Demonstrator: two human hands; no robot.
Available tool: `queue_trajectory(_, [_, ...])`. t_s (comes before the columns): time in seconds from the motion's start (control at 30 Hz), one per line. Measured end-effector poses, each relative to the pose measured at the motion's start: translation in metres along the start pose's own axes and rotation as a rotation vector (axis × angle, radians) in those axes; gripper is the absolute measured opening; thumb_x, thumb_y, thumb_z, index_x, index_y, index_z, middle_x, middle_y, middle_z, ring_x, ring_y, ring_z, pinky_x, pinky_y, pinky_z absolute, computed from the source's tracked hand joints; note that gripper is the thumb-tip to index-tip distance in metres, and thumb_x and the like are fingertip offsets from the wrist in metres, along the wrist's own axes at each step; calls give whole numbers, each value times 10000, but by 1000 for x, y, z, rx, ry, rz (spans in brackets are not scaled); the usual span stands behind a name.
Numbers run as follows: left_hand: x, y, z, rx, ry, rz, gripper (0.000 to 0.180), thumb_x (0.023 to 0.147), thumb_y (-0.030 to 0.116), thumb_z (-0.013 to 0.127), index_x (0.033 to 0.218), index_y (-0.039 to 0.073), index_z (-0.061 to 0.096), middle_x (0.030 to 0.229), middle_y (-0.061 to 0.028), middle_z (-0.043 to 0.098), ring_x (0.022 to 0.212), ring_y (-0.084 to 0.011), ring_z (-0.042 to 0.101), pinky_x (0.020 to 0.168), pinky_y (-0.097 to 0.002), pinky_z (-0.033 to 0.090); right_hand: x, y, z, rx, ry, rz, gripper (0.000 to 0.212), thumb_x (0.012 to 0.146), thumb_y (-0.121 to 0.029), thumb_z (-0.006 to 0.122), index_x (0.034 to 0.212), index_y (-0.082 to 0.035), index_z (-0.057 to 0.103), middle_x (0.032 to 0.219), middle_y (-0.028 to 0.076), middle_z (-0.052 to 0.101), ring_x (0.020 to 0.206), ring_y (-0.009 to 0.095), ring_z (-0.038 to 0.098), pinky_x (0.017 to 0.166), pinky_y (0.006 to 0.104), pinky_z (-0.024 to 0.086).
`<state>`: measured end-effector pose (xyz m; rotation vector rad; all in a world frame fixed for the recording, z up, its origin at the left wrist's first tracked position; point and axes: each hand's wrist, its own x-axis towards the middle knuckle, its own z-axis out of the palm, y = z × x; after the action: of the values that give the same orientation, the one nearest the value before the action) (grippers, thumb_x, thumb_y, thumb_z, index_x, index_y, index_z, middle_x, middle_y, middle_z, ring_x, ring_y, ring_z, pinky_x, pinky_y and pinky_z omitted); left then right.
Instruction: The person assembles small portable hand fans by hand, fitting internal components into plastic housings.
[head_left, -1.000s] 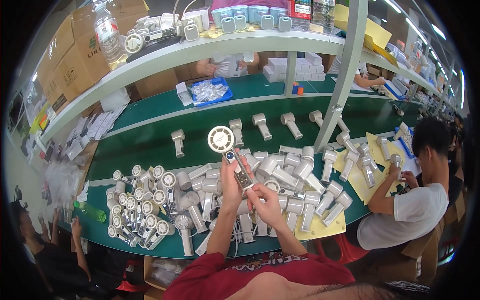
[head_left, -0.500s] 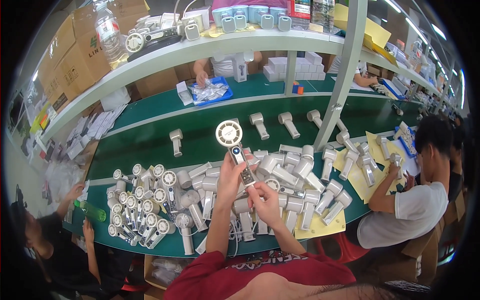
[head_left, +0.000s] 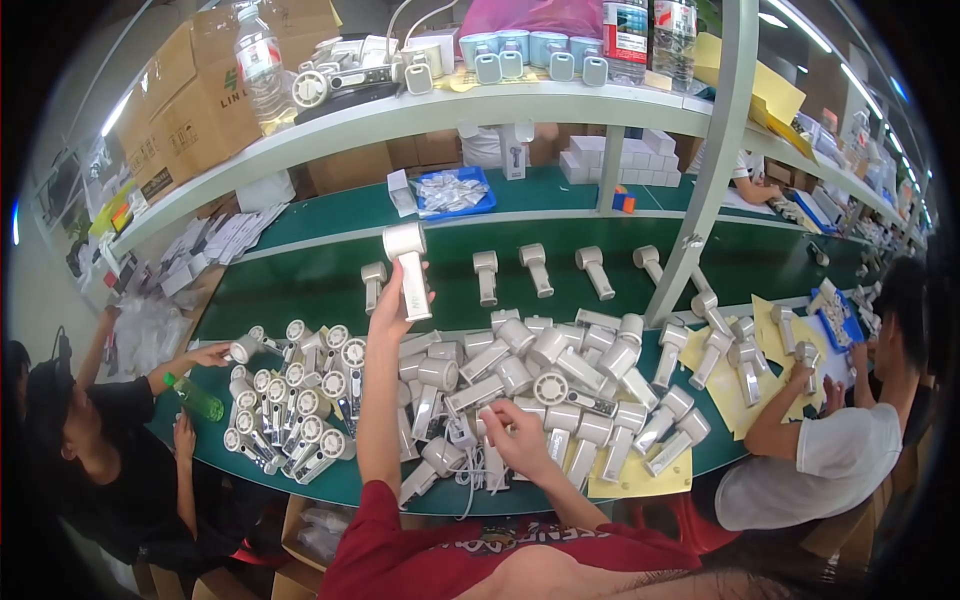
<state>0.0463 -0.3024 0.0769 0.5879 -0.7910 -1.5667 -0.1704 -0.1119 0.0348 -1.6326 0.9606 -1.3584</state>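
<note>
A white handheld fan (head_left: 413,287) is raised over the left side of the pile, its round head up and its back showing. My left hand (head_left: 390,312) is closed around its handle. My right hand (head_left: 522,440), fingers curled and pinched together, hovers low over the near middle of the pile; what it holds, if anything, I cannot make out. White cables (head_left: 467,468) lie beside it among the fans. Several loose fans (head_left: 515,372) lie heaped beyond and around my right hand. To the left, more fans (head_left: 285,400) lie grouped with their grilles up.
Several fans (head_left: 533,268) lie spaced along the green belt (head_left: 440,275). A shelf (head_left: 440,108) with bottles and light-blue items crosses above, with a metal post (head_left: 705,190) at right. Co-workers sit on both sides; the left one reaches to a fan beside a green bottle (head_left: 200,398).
My left hand has moved left with the fan and turned it, so its back shows instead of its grille. My right hand has come away from the handle's lower end and dropped slightly.
</note>
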Motion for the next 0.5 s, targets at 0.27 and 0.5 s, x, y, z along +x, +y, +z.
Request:
queue_trajectory(0.27, [98,-29,-130,-278,-18,-386,421,778,402,589,947,31,483,743,-73,536,561,-168,533,483,-277,482,-12,9,-33,45,75,117,127,848,-99,525,828,24,550,535,49,545,465,64,484,443,214,374])
queue_trajectory(0.5, [139,-59,-158,549,261,-222,407,737,333,637,994,30,546,798,-59,565,696,-178,554,613,-299,476,-11,37,-54,31,163,231,121,853,-94,512,817,19,534,533,50,539,465,65,478,454,215,381])
